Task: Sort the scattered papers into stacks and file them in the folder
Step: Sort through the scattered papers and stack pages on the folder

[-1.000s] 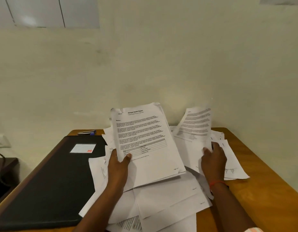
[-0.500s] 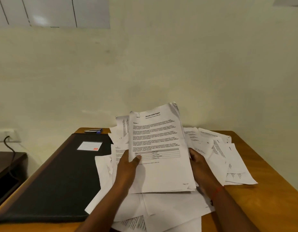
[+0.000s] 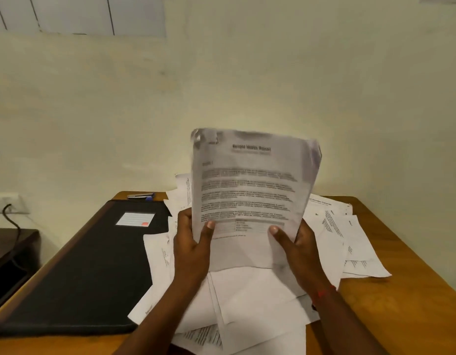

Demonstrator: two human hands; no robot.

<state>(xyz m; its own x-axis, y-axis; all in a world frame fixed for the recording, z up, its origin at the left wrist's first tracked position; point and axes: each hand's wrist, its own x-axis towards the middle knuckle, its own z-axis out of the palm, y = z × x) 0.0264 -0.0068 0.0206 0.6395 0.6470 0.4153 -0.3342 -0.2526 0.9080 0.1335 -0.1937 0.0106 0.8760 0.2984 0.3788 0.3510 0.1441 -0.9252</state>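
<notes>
Stack of printed sheets (image 3: 250,196) upright, blurred, headed page facing camera, raised above loose papers (image 3: 257,298) strewn mid-surface. Left hand (image 3: 193,249) grips lower left edge, right hand (image 3: 298,252) lower right, thumbs on front. Black folder (image 3: 88,265) closed, flat at left; papers overlap its right edge. Bare wooden surface (image 3: 401,303) at right. Stapler (image 3: 141,196) at far edge by wall.

A wooden table (image 3: 401,316) is set against a pale wall (image 3: 247,85). A small stapler (image 3: 141,196) with a blue end is laid at its far edge. A white socket (image 3: 6,202) is fixed low on the wall, and a black cord (image 3: 13,219) is plugged into it. A dark stand (image 3: 9,252) is seen below.
</notes>
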